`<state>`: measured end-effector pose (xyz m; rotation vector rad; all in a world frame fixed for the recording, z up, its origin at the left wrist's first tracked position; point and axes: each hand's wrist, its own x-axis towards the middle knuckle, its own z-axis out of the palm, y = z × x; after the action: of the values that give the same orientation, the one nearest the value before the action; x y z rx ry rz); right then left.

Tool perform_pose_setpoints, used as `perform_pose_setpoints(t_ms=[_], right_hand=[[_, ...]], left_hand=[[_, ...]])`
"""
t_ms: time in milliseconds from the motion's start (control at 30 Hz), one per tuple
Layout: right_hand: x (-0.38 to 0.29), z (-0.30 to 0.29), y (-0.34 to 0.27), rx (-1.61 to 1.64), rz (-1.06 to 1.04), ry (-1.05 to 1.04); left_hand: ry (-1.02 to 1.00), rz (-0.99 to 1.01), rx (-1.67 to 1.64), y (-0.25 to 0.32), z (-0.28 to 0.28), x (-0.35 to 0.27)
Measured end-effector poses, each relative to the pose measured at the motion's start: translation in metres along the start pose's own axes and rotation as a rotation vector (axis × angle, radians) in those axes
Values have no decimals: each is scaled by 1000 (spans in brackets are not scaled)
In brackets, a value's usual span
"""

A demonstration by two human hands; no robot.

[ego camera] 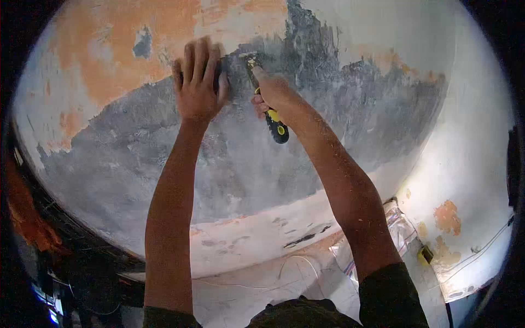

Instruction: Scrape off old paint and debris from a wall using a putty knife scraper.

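My right hand (275,92) is closed around the black and yellow handle of a scraper (275,121). The scraper's blade end points up and meets the wall (246,143) at the upper edge of a large bare grey patch. To its left, my left hand (199,82) lies against the wall with its fingers spread, slightly blurred, near the border between grey surface and orange and whitish paint. Something dark shows behind its fingers; what it is cannot be told.
A white cable (229,285) runs along the floor below the wall. Plastic sheeting or a bag (398,229) lies in the right corner, near a small yellow and black object (425,255). Orange cloth (30,217) hangs at the far left. Thin wires cross the lower right wall.
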<state>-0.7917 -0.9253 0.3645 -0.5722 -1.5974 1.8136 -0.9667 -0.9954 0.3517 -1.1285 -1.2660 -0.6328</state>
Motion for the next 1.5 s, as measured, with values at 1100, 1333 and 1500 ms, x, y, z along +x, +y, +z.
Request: perform_pose_setpoints(t_ms=[1100,1333,1500], right_hand=[[33,-3,-8,-332,-239,-5],[42,-19,-3,-215,-128,-67],[33,-6,7,-258,-178,10]], left_hand=[[-12,27,-15,-2,0,0],[22,12,-33,11,6,3],[2,15,-2,1,-2,2]])
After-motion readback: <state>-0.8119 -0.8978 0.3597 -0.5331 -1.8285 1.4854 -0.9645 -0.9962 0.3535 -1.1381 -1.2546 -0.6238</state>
